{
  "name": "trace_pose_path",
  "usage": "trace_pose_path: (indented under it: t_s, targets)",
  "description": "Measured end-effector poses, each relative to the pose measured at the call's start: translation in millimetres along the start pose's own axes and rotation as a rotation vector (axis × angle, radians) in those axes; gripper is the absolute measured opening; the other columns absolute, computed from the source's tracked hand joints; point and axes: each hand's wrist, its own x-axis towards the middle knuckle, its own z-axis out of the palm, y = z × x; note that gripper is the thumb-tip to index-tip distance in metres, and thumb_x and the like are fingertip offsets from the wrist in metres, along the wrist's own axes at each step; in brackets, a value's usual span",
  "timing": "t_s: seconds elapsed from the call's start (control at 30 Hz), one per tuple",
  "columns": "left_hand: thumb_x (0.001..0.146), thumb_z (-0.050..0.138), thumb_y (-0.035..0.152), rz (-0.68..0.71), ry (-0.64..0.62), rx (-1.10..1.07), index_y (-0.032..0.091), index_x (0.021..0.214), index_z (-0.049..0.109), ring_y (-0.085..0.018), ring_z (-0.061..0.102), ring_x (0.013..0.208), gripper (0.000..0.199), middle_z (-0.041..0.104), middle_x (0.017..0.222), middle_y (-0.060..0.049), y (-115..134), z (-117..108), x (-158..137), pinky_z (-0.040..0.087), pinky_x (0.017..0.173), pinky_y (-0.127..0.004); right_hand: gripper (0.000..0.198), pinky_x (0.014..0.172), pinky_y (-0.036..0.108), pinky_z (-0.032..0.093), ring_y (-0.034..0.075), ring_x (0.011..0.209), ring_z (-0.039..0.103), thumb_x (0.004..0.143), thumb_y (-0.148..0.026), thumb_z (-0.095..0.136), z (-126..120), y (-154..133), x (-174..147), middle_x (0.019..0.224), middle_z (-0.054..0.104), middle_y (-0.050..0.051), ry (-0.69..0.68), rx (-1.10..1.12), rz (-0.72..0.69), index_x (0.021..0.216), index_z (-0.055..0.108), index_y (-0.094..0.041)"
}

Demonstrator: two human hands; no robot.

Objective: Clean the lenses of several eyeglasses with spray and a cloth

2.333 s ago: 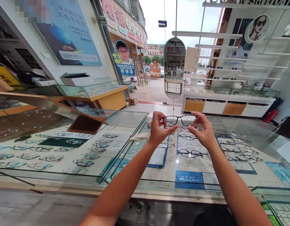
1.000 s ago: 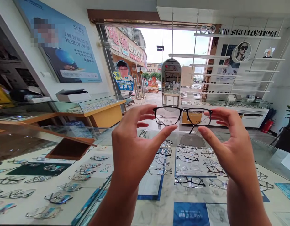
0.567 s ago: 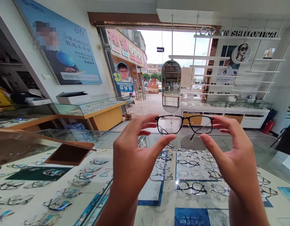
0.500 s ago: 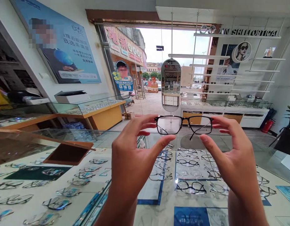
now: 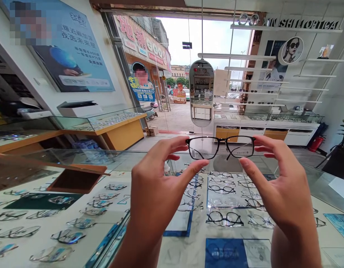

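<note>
Black-framed eyeglasses [image 5: 222, 140] are held up above the glass display counter, their lenses upright and the temples pointing away from the front rim. My left hand [image 5: 160, 178] grips the left outer corner of the frame with its fingertips, the thumb stretched out below the left lens. On the other side, my right hand [image 5: 286, 178] has its fingertips at the right outer corner, thumb below the right lens. Printed lettering shows on the right lens. Beneath the hands, several pairs of glasses [image 5: 224, 219] lie in rows inside the counter [image 5: 188, 253].
An oval mirror [image 5: 201, 93] hangs past the counter. A brown tray-like box [image 5: 77, 178] sits at the left. Further off stand a wooden display case [image 5: 120, 132], wall shelves [image 5: 258, 80], a fire extinguisher [image 5: 317, 143] and a potted plant [image 5: 340, 156].
The view has tilted slightly down, so the background sits higher. The eyeglasses and my right hand have shifted a little to the right in view; both hands keep their grip.
</note>
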Motion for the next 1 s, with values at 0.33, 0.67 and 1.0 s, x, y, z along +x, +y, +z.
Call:
trace_pose_path:
  t_s: [0.33, 0.67, 1.0]
  targets:
    - [0.086, 0.083, 0.055, 0.022, -0.006, 0.046, 0.027, 0.121, 0.074, -0.025, 0.077, 0.102, 0.046, 0.081, 0.114, -0.005, 3.8, -1.7, 0.7, 0.066, 0.080, -0.039, 0.041, 0.089, 0.049, 0.057, 0.031, 0.106, 0.070, 0.093, -0.045, 0.072, -5.1, -6.1, -3.7, 0.118, 0.072, 0.009, 0.046, -0.029, -0.019, 0.130, 0.066, -0.028]
    - [0.086, 0.084, 0.051, 0.025, -0.020, 0.046, 0.029, 0.124, 0.074, -0.026, 0.077, 0.105, 0.044, 0.080, 0.115, -0.005, 5.3, 0.2, 0.3, 0.066, 0.081, -0.039, 0.044, 0.087, 0.046, 0.059, 0.029, 0.104, 0.070, 0.091, -0.044, 0.074, -6.7, -3.4, -2.7, 0.117, 0.072, 0.009, 0.022, -0.050, -0.048, 0.130, 0.065, -0.026]
    - [0.088, 0.082, 0.052, 0.004, -0.055, 0.023, 0.029, 0.124, 0.073, -0.027, 0.077, 0.108, 0.043, 0.080, 0.117, -0.006, 3.9, 2.9, 0.5, 0.066, 0.087, -0.042, 0.042, 0.087, 0.051, 0.059, 0.031, 0.102, 0.068, 0.093, -0.043, 0.072, -7.0, -9.1, -4.3, 0.117, 0.070, 0.011, 0.049, -0.055, -0.065, 0.132, 0.064, -0.029]
